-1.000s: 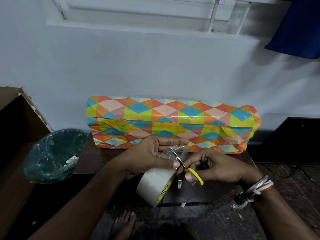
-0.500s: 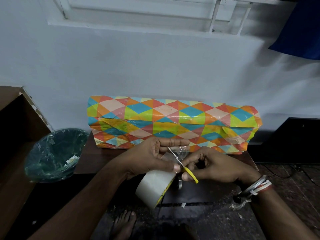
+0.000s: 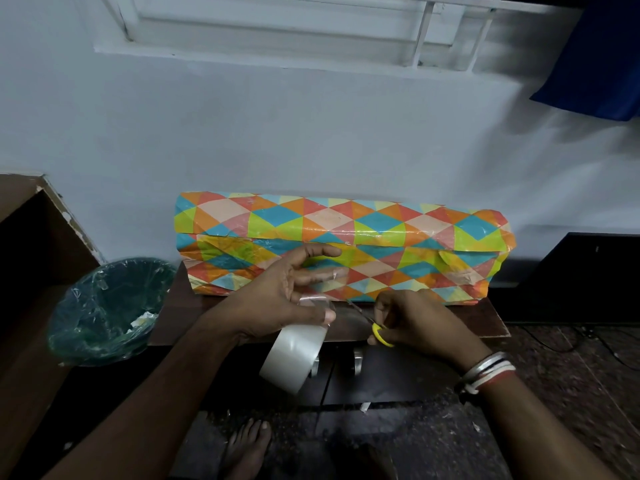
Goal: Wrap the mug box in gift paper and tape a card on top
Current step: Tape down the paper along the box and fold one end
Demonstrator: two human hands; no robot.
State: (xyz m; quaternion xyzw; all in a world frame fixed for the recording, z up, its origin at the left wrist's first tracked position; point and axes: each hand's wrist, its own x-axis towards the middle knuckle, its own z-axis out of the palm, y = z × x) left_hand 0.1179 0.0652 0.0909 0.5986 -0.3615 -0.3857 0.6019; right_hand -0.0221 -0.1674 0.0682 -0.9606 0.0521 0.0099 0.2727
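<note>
The long box wrapped in triangle-patterned gift paper (image 3: 363, 237) lies on a small brown table (image 3: 485, 320) against the wall. My left hand (image 3: 277, 296) is just in front of it and holds a clear tape roll (image 3: 294, 355), which hangs below the palm. The thumb pinches the tape, and a clear strip stretches up to the straightened fingers. To the right, my right hand (image 3: 415, 320) grips small yellow-handled scissors (image 3: 379, 332), blades pointing left toward the tape. No card is in view.
A green bin lined with a plastic bag (image 3: 107, 310) stands at the left, beside a brown cabinet (image 3: 31, 271). Cabinet doors with round knobs (image 3: 358, 358) are under the table. A bare foot (image 3: 249, 445) is on the speckled floor.
The scissors' blades have drawn back to the right, away from the tape strip. My left hand has moved up and left, its fingers spreading out with the strip; the roll hangs lower.
</note>
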